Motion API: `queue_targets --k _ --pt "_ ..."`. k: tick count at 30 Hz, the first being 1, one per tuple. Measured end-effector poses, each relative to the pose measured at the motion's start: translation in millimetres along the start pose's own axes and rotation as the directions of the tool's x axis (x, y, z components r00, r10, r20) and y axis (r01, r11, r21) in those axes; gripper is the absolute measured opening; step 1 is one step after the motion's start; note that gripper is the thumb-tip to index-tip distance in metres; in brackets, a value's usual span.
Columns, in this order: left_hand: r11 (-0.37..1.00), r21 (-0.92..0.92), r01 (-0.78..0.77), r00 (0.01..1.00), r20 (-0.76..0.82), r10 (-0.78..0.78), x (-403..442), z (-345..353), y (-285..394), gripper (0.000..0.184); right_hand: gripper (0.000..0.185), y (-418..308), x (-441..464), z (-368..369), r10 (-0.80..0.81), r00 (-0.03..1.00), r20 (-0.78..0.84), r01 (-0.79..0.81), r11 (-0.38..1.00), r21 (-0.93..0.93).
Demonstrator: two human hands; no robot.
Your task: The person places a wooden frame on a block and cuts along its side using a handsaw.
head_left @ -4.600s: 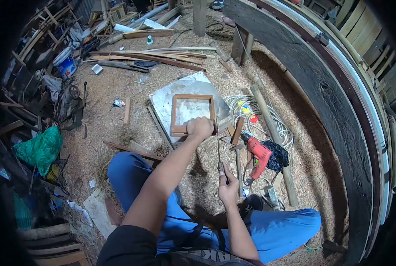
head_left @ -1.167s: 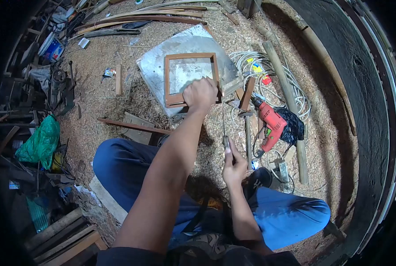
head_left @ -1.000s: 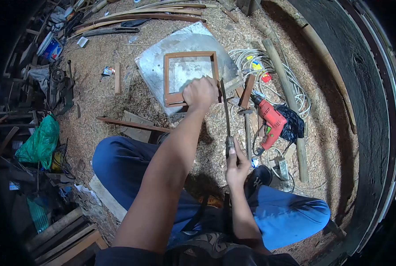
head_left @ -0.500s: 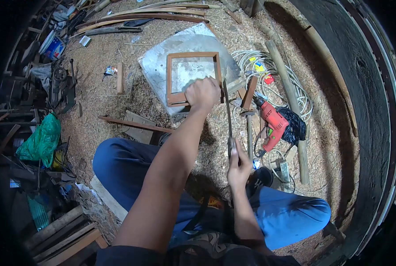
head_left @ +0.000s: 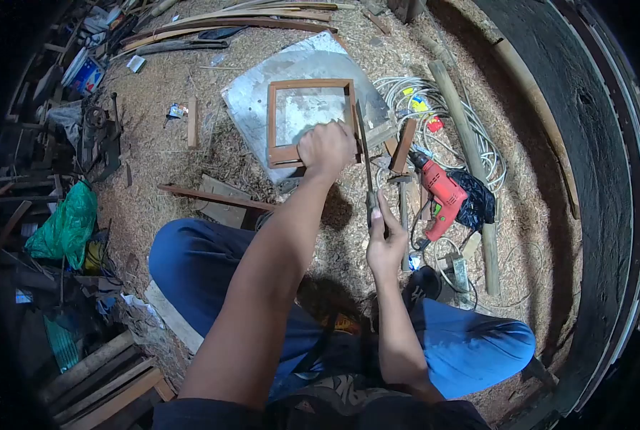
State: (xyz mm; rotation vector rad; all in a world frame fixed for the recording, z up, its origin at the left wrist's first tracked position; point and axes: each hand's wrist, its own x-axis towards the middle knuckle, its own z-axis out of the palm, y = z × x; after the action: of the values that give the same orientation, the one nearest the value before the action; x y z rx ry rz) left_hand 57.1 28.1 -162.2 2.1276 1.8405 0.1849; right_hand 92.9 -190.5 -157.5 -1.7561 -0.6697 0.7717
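Observation:
A small rectangular brown wooden frame (head_left: 272, 118) lies on a pale, worn square board (head_left: 252, 93) on the ground. My left hand (head_left: 327, 148) is closed over its near right corner, pressing it down. My right hand (head_left: 386, 244) is wrapped round the handle of a long, narrow handsaw (head_left: 367, 158), seen almost edge-on. Its blade points away from me along the outside of the frame's right side, close to my left hand. Whether the teeth touch the wood I cannot tell. My left fingertips are partly hidden.
To the right lie a red power drill (head_left: 443, 193), a hammer (head_left: 402, 208), a wood block (head_left: 404, 145) and a coiled pale cable (head_left: 488, 136). A wooden strip (head_left: 212, 198) is near my left knee. Shavings cover the ground. A green bag (head_left: 69, 222) sits at left, long wood strips at the back.
My right hand has pushed the saw forward, away from me, so its tip reaches farther along the frame. My left hand stays on the frame's corner.

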Motion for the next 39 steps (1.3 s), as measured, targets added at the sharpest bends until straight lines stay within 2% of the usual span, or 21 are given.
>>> queue_targets --k 2,3,5,6,7,9,10,11,13,21,23,27,33,35,36,37,39 --pt "1.000 -0.011 -0.001 1.000 0.007 0.001 3 2 0 0.046 0.036 5 -8 -10 0.092 0.995 0.026 -0.093 0.994 0.053" --pt "1.000 -0.017 -0.003 1.000 0.002 0.003 6 5 1 0.046 0.037 29 -22 -16 0.085 0.995 -0.045 -0.081 0.993 0.085" --pt "1.000 -0.013 -0.024 0.993 -0.112 0.022 7 13 -2 0.045 0.038 22 -33 -22 0.134 0.982 -0.132 -0.095 0.959 0.266" --pt "1.000 -0.013 -0.023 0.994 -0.104 0.021 6 18 -4 0.045 0.038 19 -31 -32 0.285 0.955 -0.085 -0.263 0.943 0.203" --pt "1.000 0.000 -0.023 0.992 -0.123 0.023 6 19 -5 0.044 0.038 20 -29 -30 0.291 0.953 -0.088 -0.269 0.942 0.202" --pt "1.000 0.012 -0.022 0.988 -0.150 0.024 8 19 -3 0.044 0.038 21 -23 -27 0.270 0.961 -0.053 -0.252 0.942 0.221" --pt "1.000 0.007 -0.017 0.989 -0.144 0.017 8 20 -4 0.044 0.037 39 -22 -22 0.078 0.994 -0.081 -0.065 0.987 0.144" --pt "1.000 0.002 -0.010 0.991 -0.136 0.010 8 20 -5 0.044 0.037 45 -22 -19 0.077 0.994 -0.079 -0.065 0.987 0.146" --pt "1.000 0.007 -0.005 0.991 -0.137 0.006 8 19 -4 0.044 0.039 51 -24 -14 -0.034 0.998 -0.055 0.039 0.995 0.091" --pt "1.000 -0.002 0.002 0.993 -0.119 -0.003 6 13 0 0.044 0.038 49 -20 -11 0.041 0.999 -0.006 -0.040 0.992 0.117" --pt "0.999 0.030 0.022 0.999 -0.028 -0.021 6 8 2 0.046 0.038 49 -19 -9 0.024 1.000 -0.012 -0.022 0.989 0.143" --pt "0.999 0.027 0.022 1.000 -0.024 -0.021 5 7 3 0.046 0.039 39 -21 -17 0.061 0.998 0.013 -0.063 0.987 0.145" --pt "1.000 0.016 0.020 1.000 -0.022 -0.019 5 9 1 0.045 0.037 28 -9 -18 0.139 0.989 0.057 -0.143 0.988 0.062" --pt "1.000 0.007 0.019 0.999 -0.037 -0.019 5 11 1 0.045 0.036 8 1 -13 0.325 0.941 0.099 -0.325 0.946 -0.007" --pt "1.000 0.007 0.021 0.999 -0.037 -0.021 4 11 1 0.045 0.035 3 0 -13 0.326 0.941 0.088 -0.333 0.940 0.073" --pt "1.000 0.010 0.019 0.999 -0.040 -0.019 5 10 1 0.045 0.035 7 -5 -14 0.325 0.941 0.090 -0.332 0.941 0.073" --pt "1.000 0.012 0.019 0.999 -0.047 -0.018 7 9 1 0.045 0.036 27 -23 -21 0.148 0.988 0.050 -0.150 0.987 0.051"
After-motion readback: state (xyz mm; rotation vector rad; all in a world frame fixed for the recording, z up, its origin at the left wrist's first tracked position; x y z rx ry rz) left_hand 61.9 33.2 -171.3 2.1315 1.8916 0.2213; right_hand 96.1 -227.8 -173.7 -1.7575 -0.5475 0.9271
